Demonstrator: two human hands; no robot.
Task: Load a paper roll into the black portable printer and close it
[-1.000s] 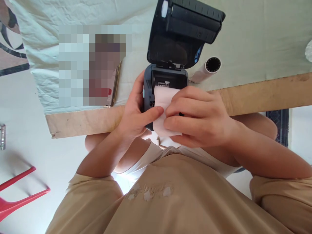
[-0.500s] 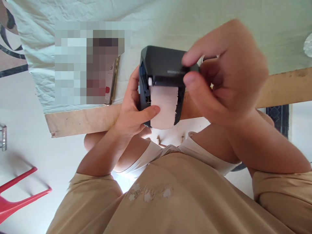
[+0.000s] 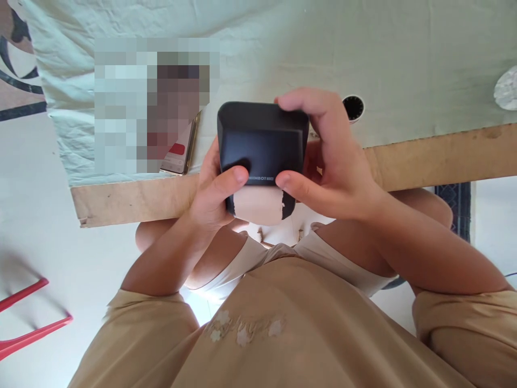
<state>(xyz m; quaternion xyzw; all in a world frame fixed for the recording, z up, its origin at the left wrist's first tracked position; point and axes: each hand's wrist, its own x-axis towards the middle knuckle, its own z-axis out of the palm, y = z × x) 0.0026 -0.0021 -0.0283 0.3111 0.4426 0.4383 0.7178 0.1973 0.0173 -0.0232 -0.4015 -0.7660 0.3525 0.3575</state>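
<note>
A black label printer (image 3: pixel 262 148) with light lettering near its lower lid edge is held between both hands, above the table's front edge. A strip of pale paper (image 3: pixel 258 205) comes out below the lid, its right side ragged. My left hand (image 3: pixel 216 186) is closed around the printer's left side, thumb pressed on the lid. My right hand (image 3: pixel 333 153) grips the right side, thumb on the lid's lower edge and index finger over the top corner. The remaining right fingers are partly hidden behind the printer.
A phone (image 3: pixel 181 153) lies to the left on the pale green cloth (image 3: pixel 258 48), partly covered by a pixelated patch. Behind my right hand is a small round white-and-black object (image 3: pixel 354 109). A clear, crinkled object (image 3: pixel 506 89) sits far right. Red legs (image 3: pixel 36 334) stand on the floor at left.
The printer's lid, raised before, now lies down over the paper roll area. My right hand has moved down and left, from the lid's corner to the printer's right side.
</note>
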